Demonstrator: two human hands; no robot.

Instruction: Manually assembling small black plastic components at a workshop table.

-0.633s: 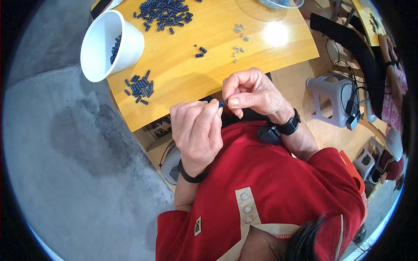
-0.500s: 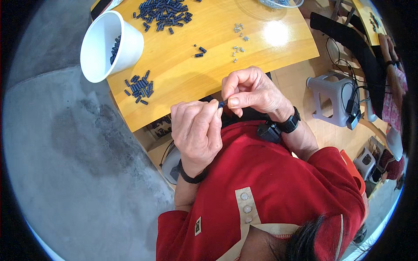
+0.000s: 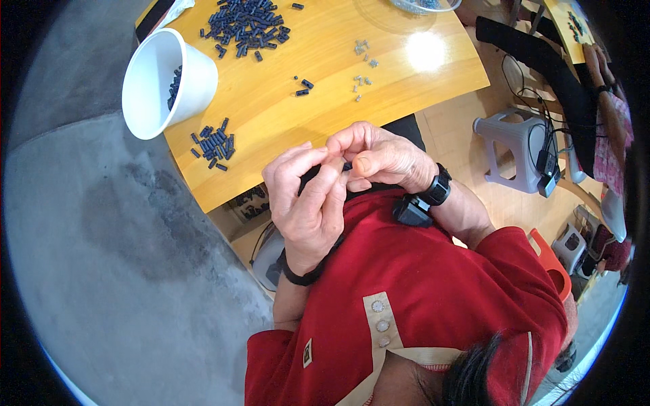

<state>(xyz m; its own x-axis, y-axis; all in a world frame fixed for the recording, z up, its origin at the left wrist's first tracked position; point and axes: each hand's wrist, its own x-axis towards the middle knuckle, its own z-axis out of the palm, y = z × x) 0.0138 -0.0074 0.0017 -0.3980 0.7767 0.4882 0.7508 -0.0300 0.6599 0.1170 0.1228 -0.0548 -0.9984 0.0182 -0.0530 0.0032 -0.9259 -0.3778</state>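
My left hand (image 3: 306,196) and my right hand (image 3: 393,160) meet in front of my body, just off the table's near edge. Their fingertips are pinched around a small dark cylindrical part (image 3: 347,166), mostly hidden by the fingers. On the table beyond lie two matching dark parts (image 3: 307,84) and a tiny dark bit. Left of my hands is a small pile of the same dark parts (image 3: 214,143). Farther back spreads a larger heap (image 3: 247,27). Small silvery metal pieces (image 3: 359,81) lie in loose clusters to the right.
A white tub (image 3: 152,88) holding more dark parts stands at the table's left edge. A clear dish (image 3: 425,5) sits at the far edge of the wooden table (image 3: 271,128). To the right are a white stool (image 3: 511,152), cables, and another person's arm (image 3: 599,74).
Both hands have shifted slightly, and the left fingertips have closed further over the small dark part, covering more of it. The table view has drifted a little to the left.
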